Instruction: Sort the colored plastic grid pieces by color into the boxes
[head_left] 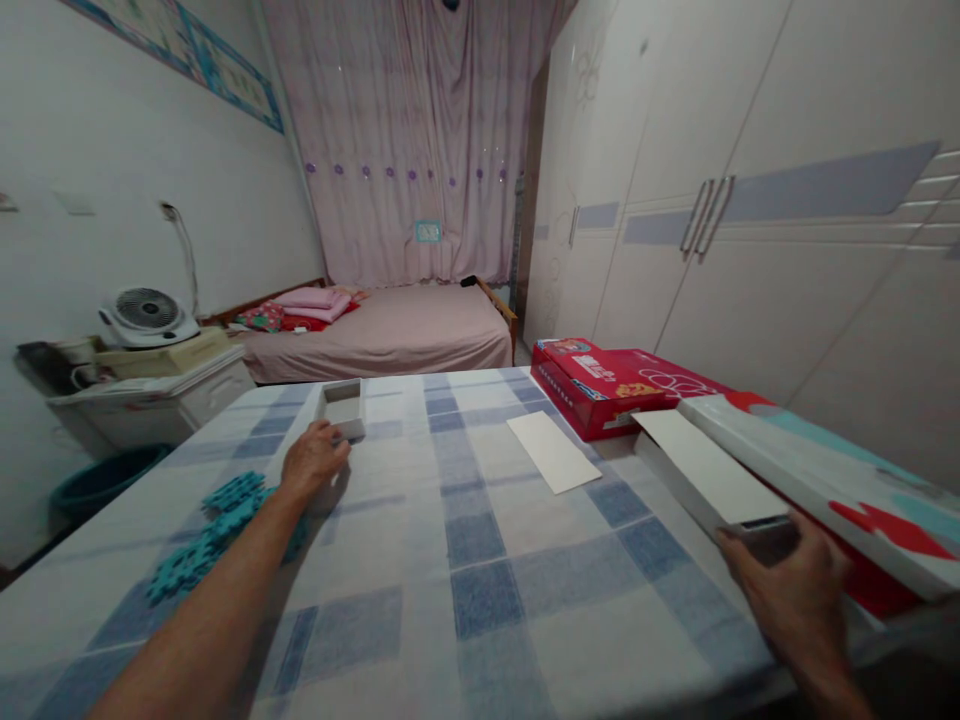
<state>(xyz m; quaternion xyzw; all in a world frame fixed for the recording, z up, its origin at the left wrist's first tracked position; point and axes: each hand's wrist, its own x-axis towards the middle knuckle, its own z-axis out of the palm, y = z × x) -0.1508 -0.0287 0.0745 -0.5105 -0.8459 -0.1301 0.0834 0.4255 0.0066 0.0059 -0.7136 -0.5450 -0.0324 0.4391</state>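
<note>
1. Resting the left hand [315, 460] at the near side of a small open box [351, 428], well to the left of the red box [592, 395], on the checked tablecloth [480, 545].
2. Bending those fingers and gathering them close together there; hard to say whether pinching the rim or only touching it.
3. Over now to the right hand [799, 585], gripping the near end of a long white-topped piece [709, 465], to the right of the red box and nearer than it.
4. Pinching that end, with thumb to the left and fingers to the right, around a dark patch; too blurred for more.
5. Spotting a white card [553, 452], lying flat just left of the red box and a little nearer.
6. Picking out teal notched pieces [225, 522], far left of the red box and nearer, partly hidden by the left forearm.
7. Glancing right of the red box: at a large white, red and turquoise package [832, 480], right beside the long piece.
8. Looking beyond the red box, leftward, to a pink-covered bed [390, 325].
</note>
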